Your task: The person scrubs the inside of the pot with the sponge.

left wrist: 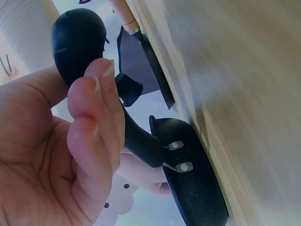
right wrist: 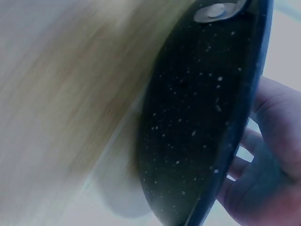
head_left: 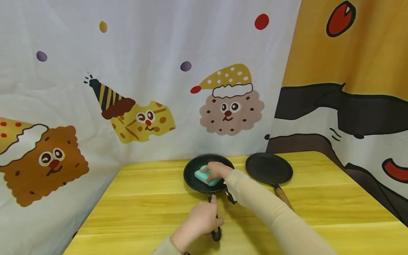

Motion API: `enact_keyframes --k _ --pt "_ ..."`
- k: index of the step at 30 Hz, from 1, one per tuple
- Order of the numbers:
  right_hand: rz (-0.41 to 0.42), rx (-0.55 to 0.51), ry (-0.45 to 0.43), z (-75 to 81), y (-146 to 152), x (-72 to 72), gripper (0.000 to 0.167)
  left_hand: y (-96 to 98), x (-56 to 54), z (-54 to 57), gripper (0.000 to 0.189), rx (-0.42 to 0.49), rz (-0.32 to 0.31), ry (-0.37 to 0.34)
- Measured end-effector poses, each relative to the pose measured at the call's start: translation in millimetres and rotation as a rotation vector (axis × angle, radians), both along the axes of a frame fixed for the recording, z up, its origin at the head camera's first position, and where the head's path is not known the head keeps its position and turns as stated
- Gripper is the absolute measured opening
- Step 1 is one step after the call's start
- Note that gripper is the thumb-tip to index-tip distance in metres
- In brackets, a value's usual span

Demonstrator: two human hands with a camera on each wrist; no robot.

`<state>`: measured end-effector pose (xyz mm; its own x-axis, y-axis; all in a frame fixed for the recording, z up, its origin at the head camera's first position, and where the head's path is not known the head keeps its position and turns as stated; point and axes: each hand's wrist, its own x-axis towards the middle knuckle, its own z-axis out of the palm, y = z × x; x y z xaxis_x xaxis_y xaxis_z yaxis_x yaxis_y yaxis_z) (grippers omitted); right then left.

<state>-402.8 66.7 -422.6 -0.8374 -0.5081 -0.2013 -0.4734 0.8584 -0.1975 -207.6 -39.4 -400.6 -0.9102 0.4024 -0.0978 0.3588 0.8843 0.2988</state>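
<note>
A black speckled frying pan (head_left: pixel 190 175) sits on the table, its black handle (head_left: pixel 216 235) toward me. My left hand (head_left: pixel 200 216) grips that handle, the index finger lying along it; the left wrist view shows curled fingers and the handle's rounded end (left wrist: pixel 79 40) above the palm. Inside the pan, my right hand (head_left: pixel 217 170) holds a teal sponge (head_left: pixel 204 176) against the bottom, thumb and fingers on its sides. From the right wrist, the pan's speckled outer wall (right wrist: pixel 193 117) covers the sponge and the fingertips of the right hand (right wrist: pixel 270 155).
To the right lies a flat black pan (head_left: pixel 269 168) with a wooden handle (head_left: pixel 283 197), partly behind my right sleeve (head_left: pixel 264 205). The yellow wood-grain table (head_left: pixel 143 205) ends at the back against a printed curtain (head_left: pixel 143 46).
</note>
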Motion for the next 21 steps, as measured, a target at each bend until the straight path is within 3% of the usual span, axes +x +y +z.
enact_keyframes --k 7,13,21 --pt "-0.004 -0.049 -0.040 3.1 4 1.9 0.058 1.1 1.2 -1.3 0.076 0.067 0.008 -0.067" --pt "0.025 -0.076 -0.035 15.3 8 -0.1 0.056 -0.2 1.0 -1.0 0.080 0.125 0.012 -0.080" --pt "0.032 -0.183 -0.011 37.1 17 -10.2 0.059 -3.8 -0.8 4.0 0.081 0.071 -0.006 -0.047"
